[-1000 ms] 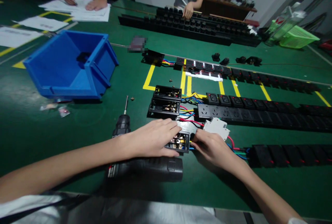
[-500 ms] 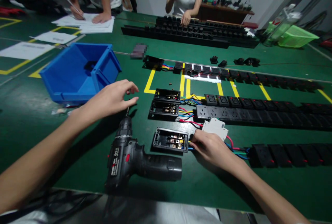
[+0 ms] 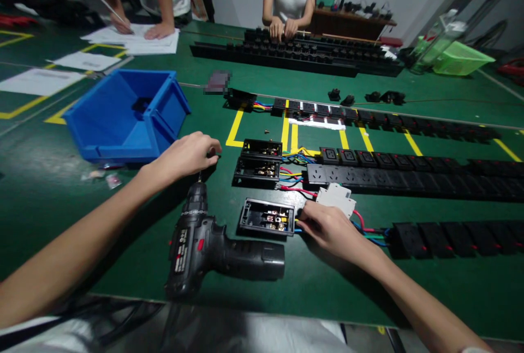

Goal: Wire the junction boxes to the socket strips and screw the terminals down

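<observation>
My right hand (image 3: pixel 327 227) is closed, its thumb and forefinger pinching a yellow wire (image 3: pixel 297 222) at the end of the nearest open black junction box (image 3: pixel 245 216). Brass screw terminals show inside that box. A blue wire (image 3: pixel 298 231) also leaves it, and a light grey circuit breaker (image 3: pixel 336 198) lies just behind this hand. My left hand (image 3: pixel 190 152) hovers near the tip of a black cordless drill (image 3: pixel 196 249), fingers curled and thumb close to them. Whatever they hold, if anything, is hidden. The drill lies on its side on the green table.
Two more open black boxes (image 3: pixel 257 168) lie behind, wired to long black socket strips (image 3: pixel 368 178). A blue bin (image 3: pixel 110 154) stands at left. Across the table, one person handles black strips (image 3: pixel 270 58); another writes on papers (image 3: pixel 151 45). A green basket (image 3: pixel 462 58) sits far right.
My left hand's fingers and thumb have come together from a spread pose. My right hand stays at the wire. The person opposite has brought both hands down to the strips.
</observation>
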`<state>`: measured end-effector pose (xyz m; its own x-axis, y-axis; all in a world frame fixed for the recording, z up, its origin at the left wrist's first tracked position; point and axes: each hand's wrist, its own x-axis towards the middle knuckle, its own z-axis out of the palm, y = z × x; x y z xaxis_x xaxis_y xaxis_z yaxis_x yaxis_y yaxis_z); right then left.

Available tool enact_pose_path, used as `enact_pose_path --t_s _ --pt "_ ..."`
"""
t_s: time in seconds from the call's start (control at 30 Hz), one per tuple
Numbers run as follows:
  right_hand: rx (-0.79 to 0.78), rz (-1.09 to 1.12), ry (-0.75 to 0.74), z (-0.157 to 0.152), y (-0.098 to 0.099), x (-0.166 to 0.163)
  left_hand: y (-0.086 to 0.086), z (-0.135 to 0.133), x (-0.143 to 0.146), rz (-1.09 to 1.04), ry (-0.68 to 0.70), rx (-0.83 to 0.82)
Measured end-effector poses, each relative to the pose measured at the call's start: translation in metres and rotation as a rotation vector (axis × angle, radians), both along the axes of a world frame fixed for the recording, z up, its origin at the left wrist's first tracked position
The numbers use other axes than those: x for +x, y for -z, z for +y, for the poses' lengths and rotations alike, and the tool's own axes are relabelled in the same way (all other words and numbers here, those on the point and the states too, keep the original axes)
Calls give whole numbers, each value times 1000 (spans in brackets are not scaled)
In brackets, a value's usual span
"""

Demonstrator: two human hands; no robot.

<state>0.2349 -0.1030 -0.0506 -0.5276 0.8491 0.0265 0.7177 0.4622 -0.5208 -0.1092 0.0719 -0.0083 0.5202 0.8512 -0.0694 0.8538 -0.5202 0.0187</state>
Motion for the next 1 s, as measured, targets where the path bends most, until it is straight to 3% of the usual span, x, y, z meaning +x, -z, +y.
enact_pose_path --t_s 0.13,0.27,0.4,0.67,1.0 --pt "-4 -7 4 -1 -2 0 -17 -30 11 -298 78 13" --pt "-21 -1 5 -2 -6 -2 -32 -74 35 -545 174 -208" --pt "-10 -19 -6 -2 -6 -3 -30 -102 63 -589 298 -377" --pt "39 15 -31 -2 -3 -2 -11 -109 90 -553 443 -434" --pt "-16 97 -10 -1 -2 -1 -10 -117 96 -538 546 -393"
